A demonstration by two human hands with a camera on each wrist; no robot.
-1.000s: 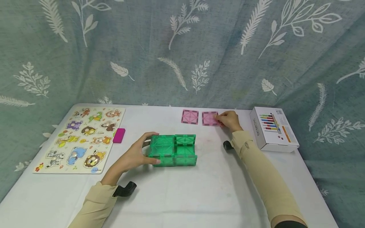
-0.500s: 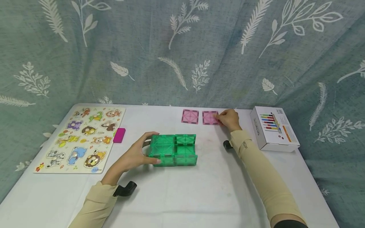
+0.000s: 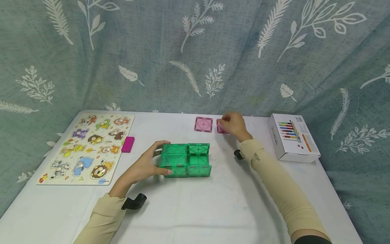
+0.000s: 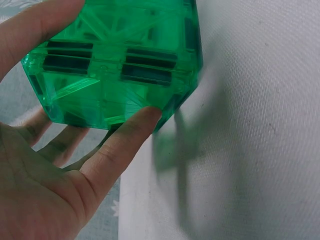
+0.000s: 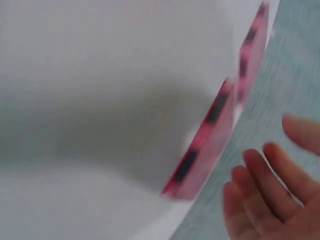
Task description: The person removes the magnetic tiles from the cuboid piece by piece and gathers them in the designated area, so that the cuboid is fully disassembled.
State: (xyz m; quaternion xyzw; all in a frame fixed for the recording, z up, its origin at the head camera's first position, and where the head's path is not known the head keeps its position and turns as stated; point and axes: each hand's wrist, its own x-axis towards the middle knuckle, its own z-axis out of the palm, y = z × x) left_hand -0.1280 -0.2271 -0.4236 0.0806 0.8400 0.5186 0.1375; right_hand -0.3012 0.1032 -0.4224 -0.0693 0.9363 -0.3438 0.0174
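Observation:
My left hand [image 3: 142, 168] grips the left end of a box of see-through green magnetic tiles [image 3: 198, 160], thumb on the near side and fingers on the far side. In the left wrist view the fingers [image 4: 120, 150] lie against the green magnetic tile box [image 4: 112, 70]. The box's right half has upright tiles at front and back and no top. Over at the back, my right hand [image 3: 235, 125] hovers above a pink magnetic tile [image 3: 220, 128], partly hiding it. The right wrist view shows loosely bent fingers, apart from the tile, with nothing in them.
Another pink magnetic tile [image 3: 203, 124] lies flat just to the left. An animal peg puzzle board [image 3: 91, 152] covers the left side, with a magenta block [image 3: 128, 144] against its edge. A white box [image 3: 292, 137] with an abacus-like picture stands right. Behind hangs a leaf-patterned curtain [image 3: 152, 84].
My right hand has let go of the right-hand pink tile's edge and moved left over it. My left hand and the green box have stayed put.

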